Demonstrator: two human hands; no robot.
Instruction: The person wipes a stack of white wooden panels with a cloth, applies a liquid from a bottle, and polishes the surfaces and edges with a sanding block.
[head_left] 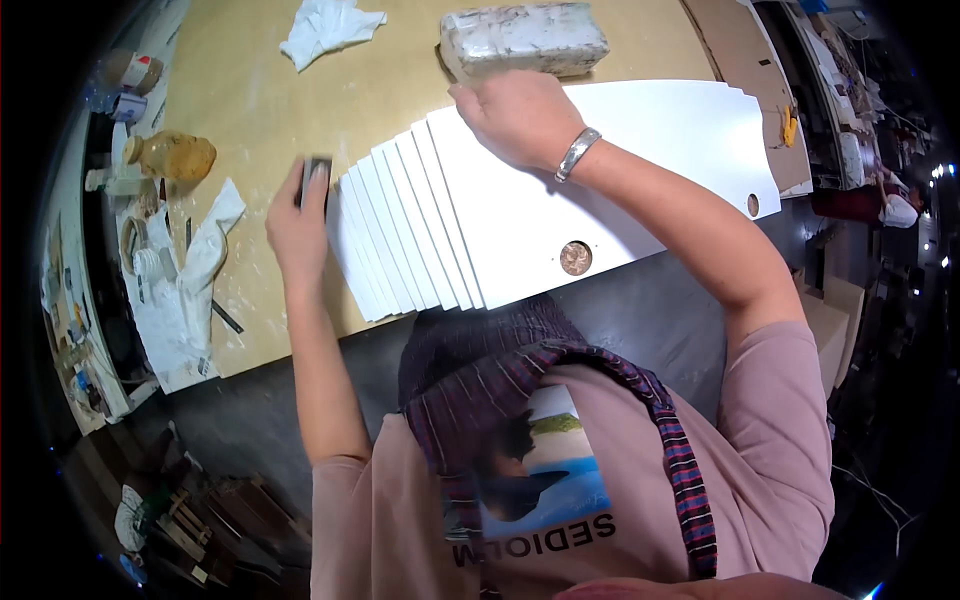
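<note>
- White sheets (pixel 500 220) lie in a stepped fan along the near edge of the counter (pixel 235 90); they look thin, fairly stiff and light singly, with smooth faces likely to slide and corners likely to dent.
- A single sheet seems best taken by its edge, where the staggered left ends stand exposed.
- The left hand (pixel 297 220), beside those ends, has its grip closed around a small dark block (pixel 318 170).
- The right hand (pixel 522 118) is curled at the far edge; its fingertips are hidden, so I cannot tell what its grip holds.
- Just beyond sits a wrapped block (pixel 525 40).
</note>
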